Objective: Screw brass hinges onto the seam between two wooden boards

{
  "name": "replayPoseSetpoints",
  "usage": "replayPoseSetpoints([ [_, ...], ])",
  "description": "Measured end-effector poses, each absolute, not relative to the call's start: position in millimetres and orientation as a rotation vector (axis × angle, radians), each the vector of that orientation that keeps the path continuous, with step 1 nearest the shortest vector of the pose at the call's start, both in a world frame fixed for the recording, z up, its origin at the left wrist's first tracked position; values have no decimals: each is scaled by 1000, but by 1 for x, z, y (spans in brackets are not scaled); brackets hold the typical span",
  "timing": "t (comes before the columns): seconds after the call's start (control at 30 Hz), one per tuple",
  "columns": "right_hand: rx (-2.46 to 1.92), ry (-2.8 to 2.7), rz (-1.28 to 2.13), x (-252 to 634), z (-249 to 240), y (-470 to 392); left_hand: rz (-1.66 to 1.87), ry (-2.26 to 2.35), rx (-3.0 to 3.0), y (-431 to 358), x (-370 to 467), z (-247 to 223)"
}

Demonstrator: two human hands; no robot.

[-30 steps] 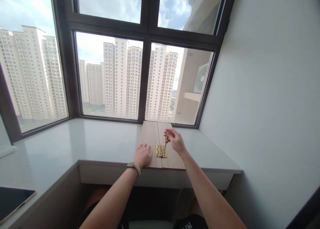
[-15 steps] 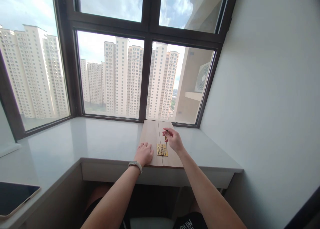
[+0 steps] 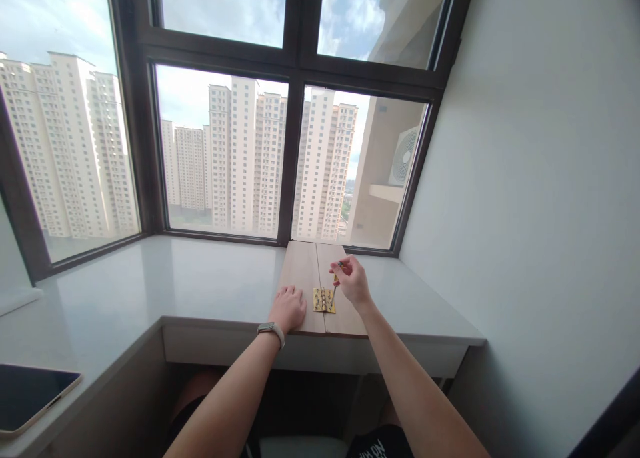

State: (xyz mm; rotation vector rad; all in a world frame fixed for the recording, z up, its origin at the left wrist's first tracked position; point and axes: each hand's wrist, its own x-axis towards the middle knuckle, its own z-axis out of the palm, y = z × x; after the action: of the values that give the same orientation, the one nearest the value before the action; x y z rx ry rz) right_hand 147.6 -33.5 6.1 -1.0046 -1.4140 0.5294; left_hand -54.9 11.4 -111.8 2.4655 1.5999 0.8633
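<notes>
Because the screwdriver (image 3: 334, 296) pinched in the right hand (image 3: 354, 285) leans, it could skid across the hinge (image 3: 317, 301) toward the open left hand (image 3: 289, 309).

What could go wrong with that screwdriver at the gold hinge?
The screwdriver in the right hand leans, so its tip might slip and scratch the hinge or the right board. The left hand rests on the left board only, so the right board could perhaps shift, pulling the two out of line.
</notes>
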Motion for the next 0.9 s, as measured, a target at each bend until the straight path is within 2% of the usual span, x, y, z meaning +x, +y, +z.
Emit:
replayPoseSetpoints([
  [0.9,-987,-1438,563,146,2,-36,787,1648,2530,12,-55,-113],
])
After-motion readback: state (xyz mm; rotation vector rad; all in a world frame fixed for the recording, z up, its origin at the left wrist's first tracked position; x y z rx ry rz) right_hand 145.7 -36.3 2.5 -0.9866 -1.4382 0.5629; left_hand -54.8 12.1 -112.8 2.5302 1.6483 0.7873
